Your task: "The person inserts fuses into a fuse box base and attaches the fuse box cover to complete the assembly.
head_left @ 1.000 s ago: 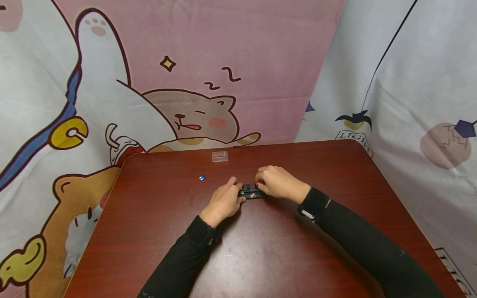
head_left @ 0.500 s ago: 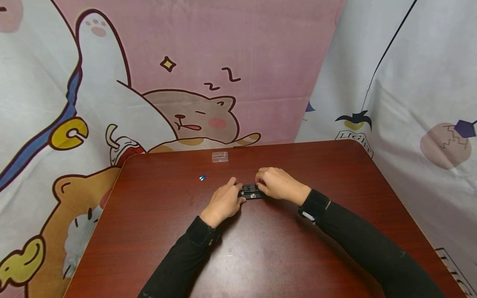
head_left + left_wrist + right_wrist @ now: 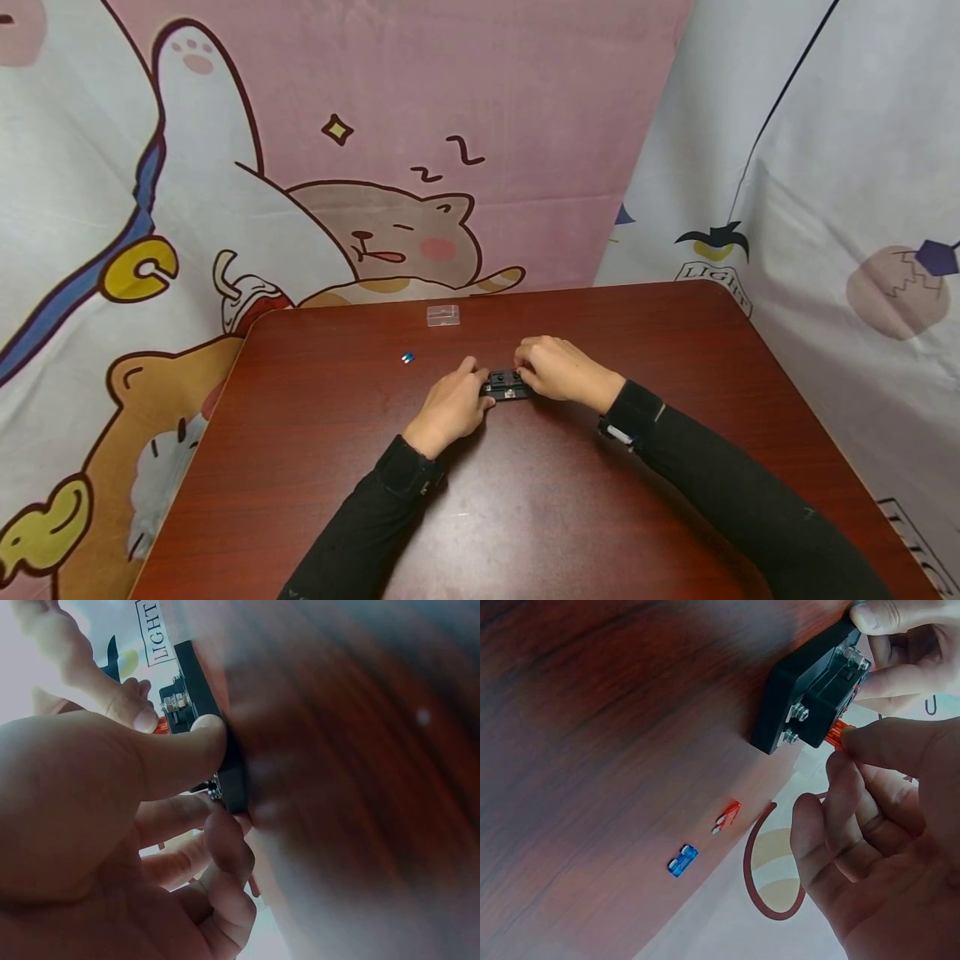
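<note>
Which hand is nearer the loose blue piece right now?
Left. The left hand grips the left end of the black block, to the right of the blue piece; the right hand, at the block's other end, is farther right.

Orange piece [image 3: 835,735] in right fingers [image 3: 841,780]

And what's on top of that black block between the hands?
On the black block are a raised housing, metal screws and, at the housing, an orange piece pinched by the right hand. That hand covers part of the piece; how far it goes in is hidden.
</note>
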### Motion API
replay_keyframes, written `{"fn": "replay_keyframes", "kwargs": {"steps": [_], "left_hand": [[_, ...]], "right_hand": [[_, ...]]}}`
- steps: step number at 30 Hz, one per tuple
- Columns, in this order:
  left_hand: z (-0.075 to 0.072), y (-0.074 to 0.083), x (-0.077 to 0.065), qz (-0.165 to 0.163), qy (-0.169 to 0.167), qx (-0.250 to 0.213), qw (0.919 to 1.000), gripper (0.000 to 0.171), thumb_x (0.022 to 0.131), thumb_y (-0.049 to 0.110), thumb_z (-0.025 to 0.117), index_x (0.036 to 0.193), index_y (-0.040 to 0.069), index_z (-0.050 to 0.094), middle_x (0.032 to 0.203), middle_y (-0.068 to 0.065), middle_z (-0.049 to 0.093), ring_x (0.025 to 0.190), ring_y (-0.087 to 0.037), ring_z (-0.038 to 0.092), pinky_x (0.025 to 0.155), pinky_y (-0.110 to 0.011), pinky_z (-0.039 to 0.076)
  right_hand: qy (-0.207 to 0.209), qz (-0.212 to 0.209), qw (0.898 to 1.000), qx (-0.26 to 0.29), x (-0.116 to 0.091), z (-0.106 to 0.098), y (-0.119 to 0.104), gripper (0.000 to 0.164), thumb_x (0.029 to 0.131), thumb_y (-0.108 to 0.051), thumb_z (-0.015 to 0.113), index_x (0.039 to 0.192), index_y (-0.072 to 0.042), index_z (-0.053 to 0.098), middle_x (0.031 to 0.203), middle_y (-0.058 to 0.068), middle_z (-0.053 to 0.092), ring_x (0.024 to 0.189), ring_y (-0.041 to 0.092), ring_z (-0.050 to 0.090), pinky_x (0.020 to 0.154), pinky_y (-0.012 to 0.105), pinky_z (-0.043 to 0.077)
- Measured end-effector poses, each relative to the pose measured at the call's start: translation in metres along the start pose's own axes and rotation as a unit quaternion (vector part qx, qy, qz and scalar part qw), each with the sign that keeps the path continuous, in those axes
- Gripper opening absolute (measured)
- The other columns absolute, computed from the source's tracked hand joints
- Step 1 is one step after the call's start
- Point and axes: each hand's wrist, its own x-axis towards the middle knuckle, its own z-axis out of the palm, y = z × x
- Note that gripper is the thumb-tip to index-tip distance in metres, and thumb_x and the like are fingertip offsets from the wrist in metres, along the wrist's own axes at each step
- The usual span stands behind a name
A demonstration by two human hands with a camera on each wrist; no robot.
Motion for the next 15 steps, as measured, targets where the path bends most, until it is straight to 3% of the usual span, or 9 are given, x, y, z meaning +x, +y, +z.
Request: {"fn": "replay_keyframes", "kwargs": {"steps": [15], "left_hand": [[-0.0006, -0.0006, 0.0004, -0.003, -0.009, 0.000, 1.0000, 0.042, 0.105, 0.031, 0.079, 0.140, 0.009, 0.071, 0.127, -0.007, 0.060, 0.092, -0.025, 0.068, 0.083, -0.044, 0.060]], "right_hand": [[-0.011, 0.021, 1.000, -0.007, 0.0036, 0.0008, -0.0045, 0.006, 0.104, -0.015, 0.076, 0.099, -0.013, 0.076, 0.093, -0.001, 0.072, 0.077, 0.010, 0.059, 0.069, 0.030, 0.053]]}}
